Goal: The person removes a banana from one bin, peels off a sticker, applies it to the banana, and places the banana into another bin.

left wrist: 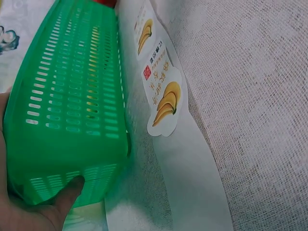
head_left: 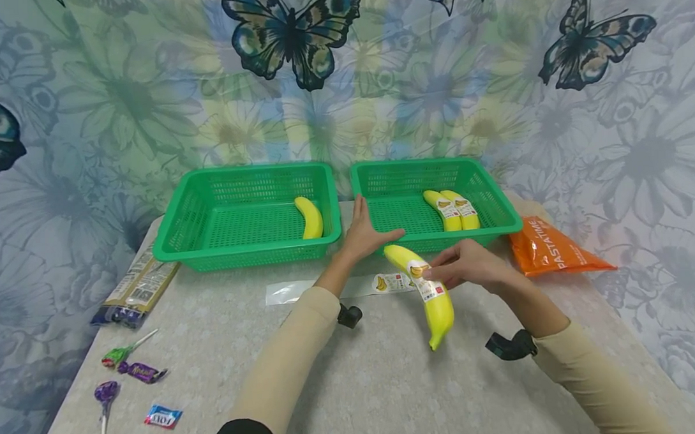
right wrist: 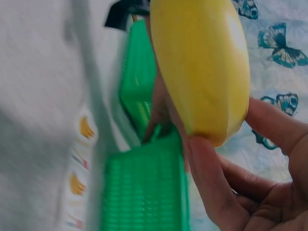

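Right hand pinches a labelled banana near the tabletop's far edge; left hand, fingers straight, steadies the right basket, likely next to receive it.

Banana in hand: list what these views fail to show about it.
- Banana, head view: right hand covers part of its sticker; print too small to read.
- Right wrist view: sticker faces away, both ends cut off or hidden by fingers.
- Left wrist view: absent; only the basket and sticker strip show.
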`<state>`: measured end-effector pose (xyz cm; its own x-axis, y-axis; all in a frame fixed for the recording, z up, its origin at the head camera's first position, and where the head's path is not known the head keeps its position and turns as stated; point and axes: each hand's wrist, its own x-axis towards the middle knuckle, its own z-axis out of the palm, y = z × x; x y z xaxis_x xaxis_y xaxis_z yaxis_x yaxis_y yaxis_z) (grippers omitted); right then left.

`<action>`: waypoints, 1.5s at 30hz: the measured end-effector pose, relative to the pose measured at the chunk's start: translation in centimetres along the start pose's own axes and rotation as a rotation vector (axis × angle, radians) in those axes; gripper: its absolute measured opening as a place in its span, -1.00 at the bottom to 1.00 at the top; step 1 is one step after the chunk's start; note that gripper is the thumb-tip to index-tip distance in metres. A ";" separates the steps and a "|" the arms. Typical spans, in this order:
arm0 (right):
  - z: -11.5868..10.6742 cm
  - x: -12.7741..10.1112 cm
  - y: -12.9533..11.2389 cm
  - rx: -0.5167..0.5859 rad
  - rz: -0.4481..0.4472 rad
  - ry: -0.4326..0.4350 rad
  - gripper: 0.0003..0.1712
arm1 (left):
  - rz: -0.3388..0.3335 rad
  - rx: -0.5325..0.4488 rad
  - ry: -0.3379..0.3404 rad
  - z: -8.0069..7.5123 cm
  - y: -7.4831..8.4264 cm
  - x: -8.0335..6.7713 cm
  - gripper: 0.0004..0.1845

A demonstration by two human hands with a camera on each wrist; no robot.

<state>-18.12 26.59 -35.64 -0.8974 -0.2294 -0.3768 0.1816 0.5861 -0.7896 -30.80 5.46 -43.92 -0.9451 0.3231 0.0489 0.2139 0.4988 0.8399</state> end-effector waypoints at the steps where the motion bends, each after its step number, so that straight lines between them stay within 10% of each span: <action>1: -0.6 0.2 -0.4 -0.009 0.001 -0.006 -0.39 | 0.003 0.007 0.005 0.0 0.0 0.1 0.33; 25: -11.7 11.7 -6.4 -0.136 -0.023 -0.041 -0.37 | 0.005 -0.041 -0.003 0.1 -0.6 0.2 0.33; 45: -13.8 19.4 -0.8 -0.224 0.100 -0.061 -0.38 | 0.013 -0.030 0.018 0.3 -0.5 -0.2 0.33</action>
<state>-41.25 32.38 -35.60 -0.8523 -0.2039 -0.4816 0.1686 0.7646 -0.6221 -30.61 5.39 -44.49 -0.9466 0.3148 0.0692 0.2189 0.4702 0.8550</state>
